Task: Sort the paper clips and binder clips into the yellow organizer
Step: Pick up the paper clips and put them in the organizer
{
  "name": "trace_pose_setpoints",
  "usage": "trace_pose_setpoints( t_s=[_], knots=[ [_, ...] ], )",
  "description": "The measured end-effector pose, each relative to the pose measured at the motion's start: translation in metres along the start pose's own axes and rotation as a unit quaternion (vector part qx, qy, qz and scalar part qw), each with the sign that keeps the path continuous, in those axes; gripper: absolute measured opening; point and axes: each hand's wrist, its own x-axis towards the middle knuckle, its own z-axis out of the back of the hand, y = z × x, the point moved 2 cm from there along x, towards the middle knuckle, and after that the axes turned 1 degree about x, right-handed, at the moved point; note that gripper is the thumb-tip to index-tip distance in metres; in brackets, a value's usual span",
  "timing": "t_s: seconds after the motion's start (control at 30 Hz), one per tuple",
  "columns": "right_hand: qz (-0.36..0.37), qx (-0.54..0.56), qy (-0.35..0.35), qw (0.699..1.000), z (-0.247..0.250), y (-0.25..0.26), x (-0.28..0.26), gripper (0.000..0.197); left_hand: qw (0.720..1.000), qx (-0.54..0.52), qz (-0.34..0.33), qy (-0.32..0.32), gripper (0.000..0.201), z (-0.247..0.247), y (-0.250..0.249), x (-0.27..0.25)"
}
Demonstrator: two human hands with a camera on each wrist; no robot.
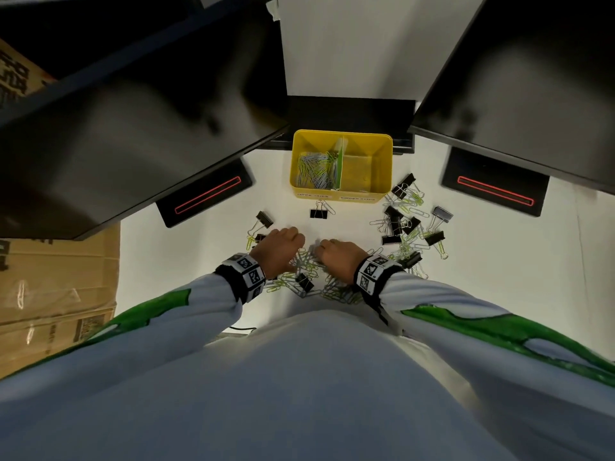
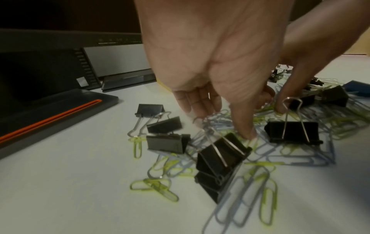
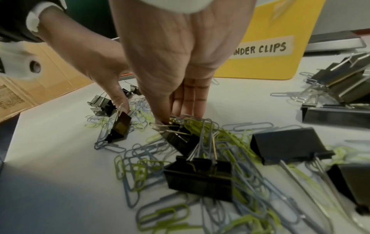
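Observation:
The yellow organizer (image 1: 382, 154) stands at the back of the white table; its left compartment holds paper clips (image 1: 316, 169), its right one looks bare. Silver and green paper clips (image 3: 226, 139) and black binder clips (image 1: 396, 224) lie scattered in front. My left hand (image 2: 222, 128) pinches the wire handle of a tilted black binder clip (image 2: 218, 159) between thumb and fingers. Close beside it, my right hand (image 3: 174, 118) pinches the wire handles of another black binder clip (image 3: 180, 139) tangled with green paper clips. In the head view both hands (image 1: 283, 244) (image 1: 336, 254) are knuckles-up over the near pile.
Two black monitors overhang the table on the left (image 1: 133, 144) and right (image 1: 532, 94), their bases (image 1: 206, 194) (image 1: 492, 188) flanking the organizer. Cardboard boxes (image 1: 56, 294) stand left of the table. More binder clips (image 3: 200, 177) lie close under my right wrist.

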Motion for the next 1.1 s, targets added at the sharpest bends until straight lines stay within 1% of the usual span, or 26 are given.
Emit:
trace_pose_setpoints(
  t_s=[0.07,0.13,0.2,0.27,0.33,0.37,0.43,0.5,0.53,0.6,0.67,0.7,0.73,0.8,0.83,0.9,0.97,1.0,1.07,1.1],
  knots=[
    [-0.001,0.020,-0.002,1.000,0.002,-0.003,-0.002,0.038,1.000,-0.019,-0.007,-0.002,0.037,0.000,-0.003,0.000],
    [-0.012,0.045,-0.010,0.999,0.002,-0.008,-0.004,0.037,0.999,-0.032,-0.008,0.000,0.024,-0.002,-0.004,0.002],
    [-0.030,0.076,-0.020,0.996,0.004,-0.015,-0.007,0.032,0.998,-0.062,-0.001,-0.002,0.016,-0.006,-0.004,0.003],
    [-0.044,0.113,-0.041,0.992,0.011,-0.022,-0.012,0.019,0.993,-0.121,0.012,-0.003,0.010,-0.006,-0.002,0.004],
    [-0.048,0.159,-0.077,0.983,0.022,-0.031,-0.017,0.010,0.983,-0.181,0.029,-0.016,0.005,-0.002,0.002,0.003],
    [-0.045,0.181,-0.098,0.977,0.029,-0.036,-0.020,0.007,0.975,-0.214,0.044,-0.034,0.004,0.001,0.005,0.001],
    [-0.034,0.213,-0.155,0.964,0.048,-0.042,-0.025,0.008,0.947,-0.298,0.086,-0.086,0.005,0.011,0.010,-0.002],
    [-0.030,0.246,-0.223,0.943,0.076,-0.044,-0.029,0.011,0.909,-0.379,0.115,-0.130,0.007,0.031,0.009,-0.007],
    [-0.035,0.275,-0.254,0.927,0.090,-0.045,-0.030,0.012,0.892,-0.409,0.124,-0.147,0.008,0.044,0.007,-0.009],
    [-0.051,0.351,-0.318,0.879,0.122,-0.047,-0.028,0.010,0.859,-0.459,0.136,-0.179,0.009,0.075,0.005,-0.010],
    [-0.071,0.409,-0.384,0.825,0.152,-0.050,-0.020,0.004,0.839,-0.480,0.142,-0.214,0.011,0.106,0.008,-0.004],
    [-0.081,0.420,-0.410,0.805,0.164,-0.053,-0.014,0.005,0.830,-0.485,0.147,-0.232,0.012,0.119,0.013,0.001],
    [-0.094,0.422,-0.430,0.793,0.173,-0.056,-0.005,0.006,0.821,-0.490,0.154,-0.251,0.014,0.131,0.018,0.009],
    [-0.120,0.411,-0.449,0.784,0.183,-0.062,0.012,0.007,0.806,-0.497,0.170,-0.273,0.015,0.147,0.029,0.030],
    [-0.135,0.402,-0.449,0.786,0.184,-0.066,0.020,0.006,0.803,-0.496,0.180,-0.276,0.014,0.151,0.033,0.041],
    [-0.177,0.385,-0.425,0.800,0.177,-0.077,0.035,0.004,0.811,-0.477,0.202,-0.272,0.013,0.155,0.039,0.062],
    [-0.204,0.375,-0.381,0.820,0.164,-0.086,0.043,0.006,0.832,-0.441,0.218,-0.256,0.011,0.153,0.041,0.079],
    [-0.205,0.378,-0.357,0.829,0.159,-0.088,0.044,0.009,0.846,-0.419,0.223,-0.245,0.013,0.153,0.040,0.084],
    [-0.196,0.383,-0.326,0.842,0.151,-0.086,0.040,0.019,0.869,-0.375,0.230,-0.226,0.024,0.151,0.037,0.089],
    [-0.190,0.379,-0.322,0.846,0.148,-0.085,0.034,0.024,0.881,-0.348,0.227,-0.226,0.032,0.149,0.035,0.087]
  ],
)
